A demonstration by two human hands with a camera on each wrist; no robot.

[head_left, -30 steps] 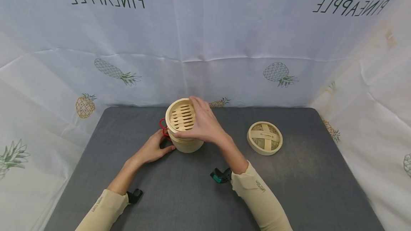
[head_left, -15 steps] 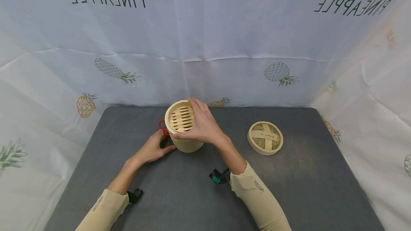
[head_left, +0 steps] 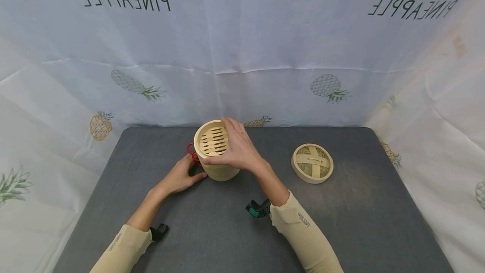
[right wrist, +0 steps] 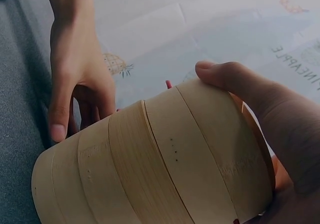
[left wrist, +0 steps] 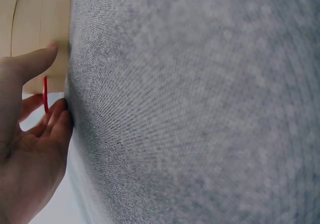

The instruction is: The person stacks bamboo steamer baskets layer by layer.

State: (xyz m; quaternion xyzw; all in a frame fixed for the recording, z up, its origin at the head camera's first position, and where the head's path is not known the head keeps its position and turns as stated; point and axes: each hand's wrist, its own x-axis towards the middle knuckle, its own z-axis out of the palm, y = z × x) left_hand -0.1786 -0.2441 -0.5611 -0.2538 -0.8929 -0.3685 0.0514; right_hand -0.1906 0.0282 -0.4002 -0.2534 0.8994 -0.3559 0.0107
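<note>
Two round bamboo steamer baskets are stacked at the table's back, left of centre. My right hand (head_left: 240, 148) grips the upper basket (head_left: 213, 138) from the right, thumb at its front and fingers over the far rim. The slatted floor shows inside it. At the lower basket (head_left: 222, 174), my left hand (head_left: 182, 175) holds the left side low by the table, thumb against the wall. In the left wrist view, a red loop (left wrist: 45, 95) hangs beside the left fingers. The right wrist view shows the upper basket (right wrist: 200, 144) seated against the lower basket (right wrist: 92, 176).
A bamboo steamer lid (head_left: 313, 163) with crossed strips lies to the right on the dark grey table (head_left: 212, 231). A white pineapple-print cloth (head_left: 250, 45) hangs behind the table and along its sides. Black wrist cameras (head_left: 259, 208) sit on both wrists.
The upper basket has come down slightly and a little to the left onto the lower one, with my right hand on it. My left hand has stayed in place.
</note>
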